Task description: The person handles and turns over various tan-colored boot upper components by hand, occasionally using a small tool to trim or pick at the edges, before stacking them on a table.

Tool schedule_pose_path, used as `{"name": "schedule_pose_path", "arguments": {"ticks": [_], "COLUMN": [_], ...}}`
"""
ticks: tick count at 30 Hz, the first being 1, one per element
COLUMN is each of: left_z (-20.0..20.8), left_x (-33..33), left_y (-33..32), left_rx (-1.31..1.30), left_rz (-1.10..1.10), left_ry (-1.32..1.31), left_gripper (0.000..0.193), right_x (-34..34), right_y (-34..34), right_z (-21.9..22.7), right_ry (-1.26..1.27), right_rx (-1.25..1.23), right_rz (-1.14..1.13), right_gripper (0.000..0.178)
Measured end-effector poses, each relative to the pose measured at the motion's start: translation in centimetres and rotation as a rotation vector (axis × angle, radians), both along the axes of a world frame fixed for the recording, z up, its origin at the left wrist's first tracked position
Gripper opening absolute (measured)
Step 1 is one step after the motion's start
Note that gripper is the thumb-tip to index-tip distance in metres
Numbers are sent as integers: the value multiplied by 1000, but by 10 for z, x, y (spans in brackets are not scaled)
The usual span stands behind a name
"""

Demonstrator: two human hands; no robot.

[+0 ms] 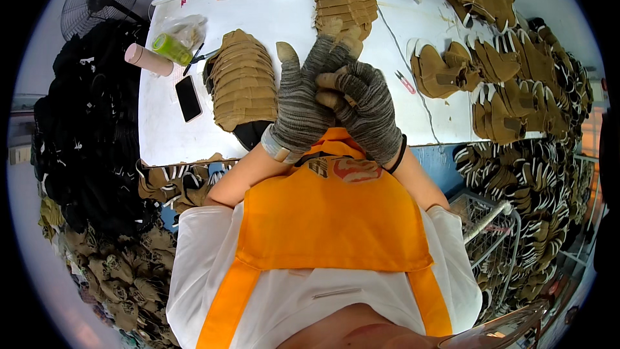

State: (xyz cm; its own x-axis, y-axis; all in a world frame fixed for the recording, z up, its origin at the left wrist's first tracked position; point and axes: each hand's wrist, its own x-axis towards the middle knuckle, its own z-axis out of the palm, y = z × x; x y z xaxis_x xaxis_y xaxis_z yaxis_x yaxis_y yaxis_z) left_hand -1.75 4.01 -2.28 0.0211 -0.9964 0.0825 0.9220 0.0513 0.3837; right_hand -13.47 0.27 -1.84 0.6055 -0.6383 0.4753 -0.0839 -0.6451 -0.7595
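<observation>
Both hands wear grey knitted gloves with tan fingertips and meet above the table's front edge. My left hand (300, 100) is open, its fingers stretched forward and its thumb apart. My right hand (369, 111) is closed, its curled fingers pressed against the left glove's side near the fingers; whatever they pinch, if anything, is hidden. Left of the hands lies a layered stack of brown suede-like shoe pieces (244, 81), with black material under it. Just beyond the fingertips is another stack of brown pieces (345, 0).
A phone (188, 99), a pink bottle (148, 59) and a green cup (172, 48) lie on the white table (310, 150) at left. Small red-handled snips (405, 83) rest near a cable at right. Brown boot uppers (439, 68) cover the right side. A wire cart (494, 232) stands at lower right.
</observation>
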Motion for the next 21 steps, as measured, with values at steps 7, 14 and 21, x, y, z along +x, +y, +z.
{"name": "schedule_pose_path", "arguments": {"ticks": [7,14,21], "left_z": [-18,-70,-71], "left_x": [16,8,1], "left_y": [0,9,33], "left_rx": [-6,266,478], "left_rz": [-15,-114,-306], "left_ry": [188,-62,483], "left_gripper": [76,51,42], "right_x": [-84,-153,-78], "right_y": [-7,-14,-114], "right_z": [-30,-65,-53], "right_ry": [619,839,322], "right_rx": [115,111,-130], "right_rz": [-71,-387,-289], "right_gripper": [19,30,35]}}
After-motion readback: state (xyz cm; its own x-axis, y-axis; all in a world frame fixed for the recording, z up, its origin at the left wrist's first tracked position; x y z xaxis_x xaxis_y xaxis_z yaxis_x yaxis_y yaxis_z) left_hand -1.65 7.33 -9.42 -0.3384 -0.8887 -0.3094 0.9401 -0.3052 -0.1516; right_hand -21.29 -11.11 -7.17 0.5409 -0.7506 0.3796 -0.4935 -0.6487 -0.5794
